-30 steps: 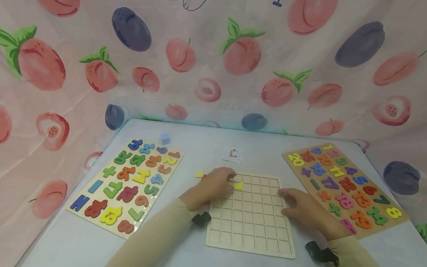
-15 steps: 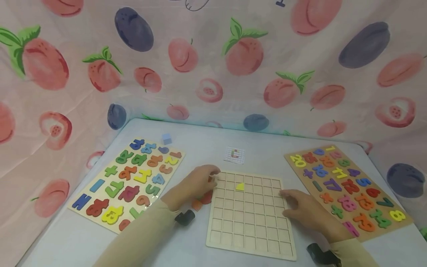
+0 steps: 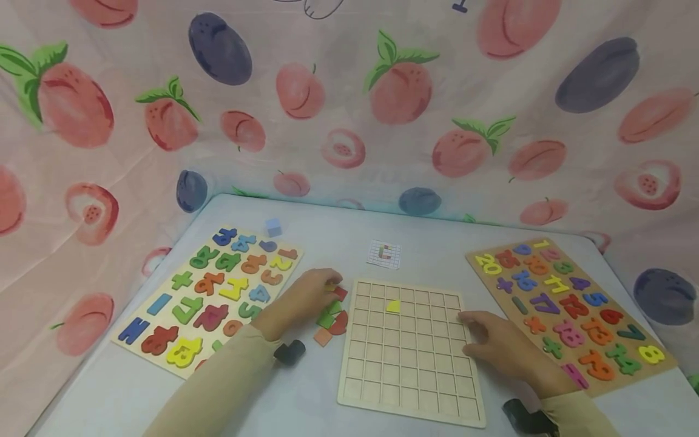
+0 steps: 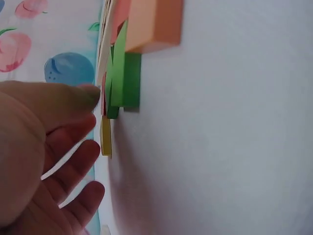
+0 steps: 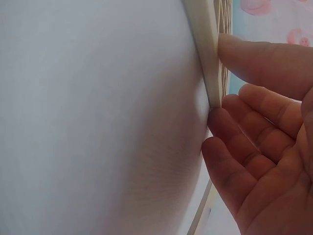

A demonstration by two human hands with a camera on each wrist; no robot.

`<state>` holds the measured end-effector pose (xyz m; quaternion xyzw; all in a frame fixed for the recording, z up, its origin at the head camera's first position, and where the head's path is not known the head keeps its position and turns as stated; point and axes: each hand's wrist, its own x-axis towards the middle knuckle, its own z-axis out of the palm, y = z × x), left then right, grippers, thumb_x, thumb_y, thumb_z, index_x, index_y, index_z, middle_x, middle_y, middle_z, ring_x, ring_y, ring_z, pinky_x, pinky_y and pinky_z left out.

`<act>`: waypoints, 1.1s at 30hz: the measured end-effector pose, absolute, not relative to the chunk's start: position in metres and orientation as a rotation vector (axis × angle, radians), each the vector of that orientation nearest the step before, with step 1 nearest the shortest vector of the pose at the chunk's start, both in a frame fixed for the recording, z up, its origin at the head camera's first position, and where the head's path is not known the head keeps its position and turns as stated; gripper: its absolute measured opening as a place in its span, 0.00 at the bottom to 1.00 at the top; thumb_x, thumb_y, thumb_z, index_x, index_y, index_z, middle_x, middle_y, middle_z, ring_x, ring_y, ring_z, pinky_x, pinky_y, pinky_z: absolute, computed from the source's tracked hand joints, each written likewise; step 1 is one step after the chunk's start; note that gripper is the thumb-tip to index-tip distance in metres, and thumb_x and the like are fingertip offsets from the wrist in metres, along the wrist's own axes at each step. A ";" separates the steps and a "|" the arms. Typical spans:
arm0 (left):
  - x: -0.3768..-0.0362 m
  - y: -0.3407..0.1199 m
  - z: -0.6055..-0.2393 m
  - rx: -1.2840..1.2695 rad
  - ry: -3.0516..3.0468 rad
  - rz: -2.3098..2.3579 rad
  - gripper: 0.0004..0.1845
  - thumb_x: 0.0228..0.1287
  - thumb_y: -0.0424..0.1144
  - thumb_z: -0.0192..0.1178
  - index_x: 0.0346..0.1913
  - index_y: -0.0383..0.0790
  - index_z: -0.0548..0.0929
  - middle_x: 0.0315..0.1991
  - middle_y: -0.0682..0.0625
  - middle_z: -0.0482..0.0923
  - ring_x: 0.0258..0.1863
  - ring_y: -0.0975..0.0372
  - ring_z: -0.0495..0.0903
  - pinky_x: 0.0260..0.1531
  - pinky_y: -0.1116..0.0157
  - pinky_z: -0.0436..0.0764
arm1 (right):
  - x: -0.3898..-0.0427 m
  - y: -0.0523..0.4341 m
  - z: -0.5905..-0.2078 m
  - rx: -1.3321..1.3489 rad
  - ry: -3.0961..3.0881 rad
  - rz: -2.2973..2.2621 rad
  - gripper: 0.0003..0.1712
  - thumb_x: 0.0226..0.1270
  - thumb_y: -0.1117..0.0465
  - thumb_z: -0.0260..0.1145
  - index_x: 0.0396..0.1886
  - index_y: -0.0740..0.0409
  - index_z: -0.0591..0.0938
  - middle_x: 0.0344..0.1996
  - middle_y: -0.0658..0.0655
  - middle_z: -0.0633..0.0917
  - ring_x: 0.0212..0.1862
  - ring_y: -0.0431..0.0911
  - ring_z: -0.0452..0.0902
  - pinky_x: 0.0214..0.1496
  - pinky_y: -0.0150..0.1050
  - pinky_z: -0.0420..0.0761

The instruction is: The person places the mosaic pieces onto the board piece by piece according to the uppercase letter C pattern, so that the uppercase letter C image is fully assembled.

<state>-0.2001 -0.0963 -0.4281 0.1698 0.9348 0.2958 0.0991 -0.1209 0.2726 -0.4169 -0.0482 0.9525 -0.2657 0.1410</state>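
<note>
My left hand is over a small group of coloured wooden pieces, left of the grid board. Its fingers are loosely bent around nothing in the left wrist view, with a yellow piece on the table just beyond the fingertips. Beside it lie green pieces, a red square, a red rounded piece and an orange square. One yellow quarter-round piece sits in a cell of the board. My right hand rests thumb and fingertips against the board's right edge.
A number puzzle board lies at the left, another at the right beyond my right hand. Behind the grid board is a small pattern card. A pale blue cube stands at the back left.
My left hand has moved left from the yellow quarter-round on the board to the loose pieces, uncovering that piece and the board's left edge. My right hand stays at the edge.
</note>
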 end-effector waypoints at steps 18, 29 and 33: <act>-0.206 -0.097 -0.435 0.534 2.807 0.755 0.15 0.67 0.33 0.63 0.56 0.43 0.84 0.50 0.51 0.81 0.49 0.58 0.74 0.55 0.59 0.76 | -0.121 0.274 -0.421 -0.144 2.760 -0.760 0.36 0.58 0.59 0.74 0.66 0.61 0.75 0.67 0.66 0.73 0.69 0.67 0.62 0.67 0.64 0.63; -0.208 -0.094 -0.435 0.552 2.785 0.756 0.16 0.65 0.31 0.62 0.55 0.43 0.84 0.48 0.51 0.81 0.47 0.58 0.73 0.53 0.60 0.76 | -0.121 0.275 -0.418 -0.148 2.746 -0.769 0.37 0.58 0.57 0.75 0.67 0.61 0.75 0.67 0.67 0.73 0.69 0.68 0.61 0.66 0.65 0.63; -0.208 -0.093 -0.434 0.535 2.780 0.763 0.15 0.65 0.32 0.63 0.55 0.42 0.84 0.48 0.50 0.80 0.47 0.57 0.73 0.52 0.59 0.77 | -0.121 0.275 -0.418 -0.157 2.749 -0.777 0.37 0.58 0.57 0.75 0.67 0.62 0.75 0.67 0.68 0.73 0.69 0.68 0.61 0.66 0.65 0.63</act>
